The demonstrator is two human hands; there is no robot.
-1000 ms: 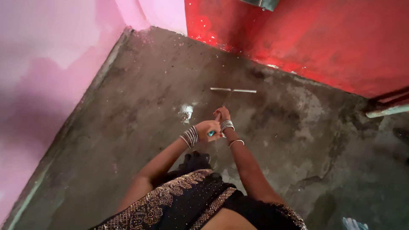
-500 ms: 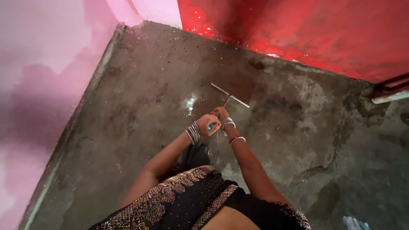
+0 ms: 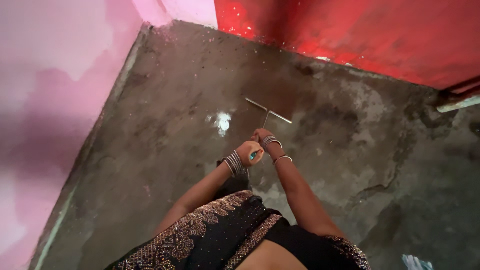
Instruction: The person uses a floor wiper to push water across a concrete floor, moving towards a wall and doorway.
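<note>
While both hands are closing around one long handle (image 3: 261, 139), the person is standing over a wet concrete floor (image 3: 350, 165) and looking down at a floor squeegee. The left hand (image 3: 248, 151) is wrapping its grip fully around the top of the handle, where a teal end cap (image 3: 253, 156) is showing between the fingers. The right hand (image 3: 261, 135) is sitting just ahead of it, lower on the same handle, with its grip also closed tight around the shaft. Stacks of silver bangles (image 3: 235, 163) are circling both wrists. The squeegee's thin pale blade (image 3: 268, 110) is lying on the floor just beyond the hands, running at a slant from upper left to lower right. A bright patch of water (image 3: 222, 120) is shining on the floor to the left of the blade, close to it but apart. A pink wall (image 3: 55, 75) is rising on the left and a red wall (image 3: 360, 35) is running along the far side. A black garment with gold embroidery (image 3: 210, 235) is filling the bottom of the view.
</note>
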